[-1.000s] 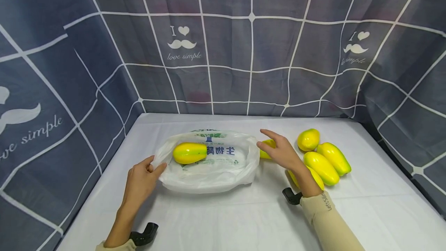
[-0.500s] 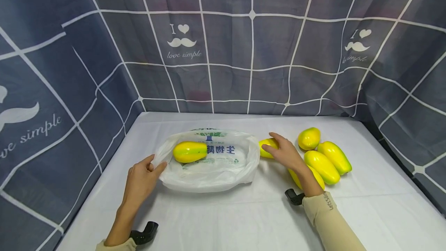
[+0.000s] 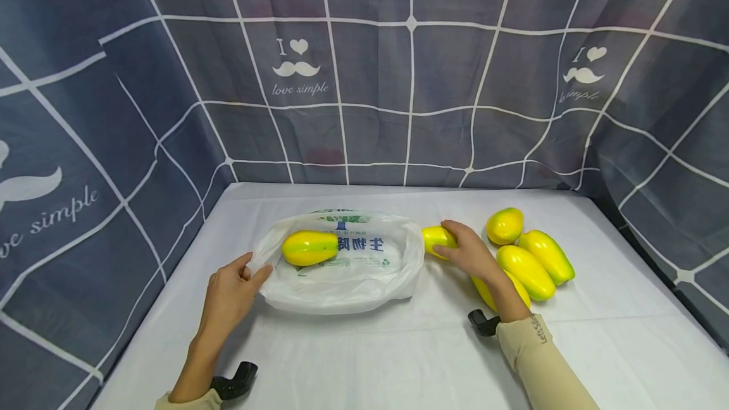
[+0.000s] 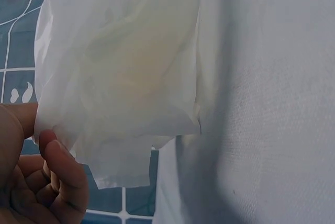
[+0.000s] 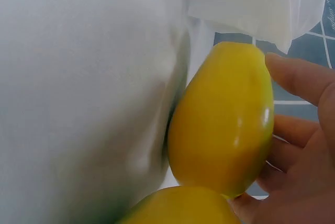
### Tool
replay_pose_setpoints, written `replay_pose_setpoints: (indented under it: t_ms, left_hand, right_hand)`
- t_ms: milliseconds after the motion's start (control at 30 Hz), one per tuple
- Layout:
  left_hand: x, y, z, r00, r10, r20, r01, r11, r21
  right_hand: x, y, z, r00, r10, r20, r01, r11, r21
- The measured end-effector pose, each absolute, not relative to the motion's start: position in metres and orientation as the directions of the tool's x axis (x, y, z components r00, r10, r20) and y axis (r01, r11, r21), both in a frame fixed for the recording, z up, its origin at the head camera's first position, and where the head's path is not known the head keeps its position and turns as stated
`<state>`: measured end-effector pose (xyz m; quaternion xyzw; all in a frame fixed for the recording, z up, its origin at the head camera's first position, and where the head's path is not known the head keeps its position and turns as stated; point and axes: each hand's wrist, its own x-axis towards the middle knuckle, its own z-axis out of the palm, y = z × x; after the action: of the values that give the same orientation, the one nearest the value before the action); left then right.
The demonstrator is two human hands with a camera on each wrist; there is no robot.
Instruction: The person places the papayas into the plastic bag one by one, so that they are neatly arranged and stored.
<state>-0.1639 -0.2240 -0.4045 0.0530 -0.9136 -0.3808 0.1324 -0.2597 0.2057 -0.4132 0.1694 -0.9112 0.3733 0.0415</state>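
Yellow oblong fruit (image 3: pixel 436 241) sits gripped in my right hand (image 3: pixel 471 252), 4 similar fruits (image 3: pixel 525 273) to its right; I'd firm up before lifting, my left hand (image 3: pixel 230 293) pinching the white plastic bag (image 3: pixel 342 302).

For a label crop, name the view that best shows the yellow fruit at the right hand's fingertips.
The right wrist view: the yellow fruit appears large and nearly whole. The head view shows it small, partly behind the right hand; the left wrist view lacks it.
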Motion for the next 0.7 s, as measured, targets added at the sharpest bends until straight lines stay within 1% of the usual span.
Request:
replay_pose_setpoints:
  t_ms: [200,700]
  left_hand:
    - [-0.1642,-0.2240,-0.4043,-0.961,-0.193,0.200,0.006,0.703,0.711]
    - [-0.1634,-0.2250,-0.4042,-0.959,-0.197,0.202,0.009,0.694,0.720]
  right_hand:
    - [-0.2593,0.2086,-0.4156,-0.953,-0.258,0.156,-0.295,0.687,-0.664]
    - [-0.2602,0.2094,-0.4171,-0.954,-0.261,0.148,-0.291,0.690,-0.662]
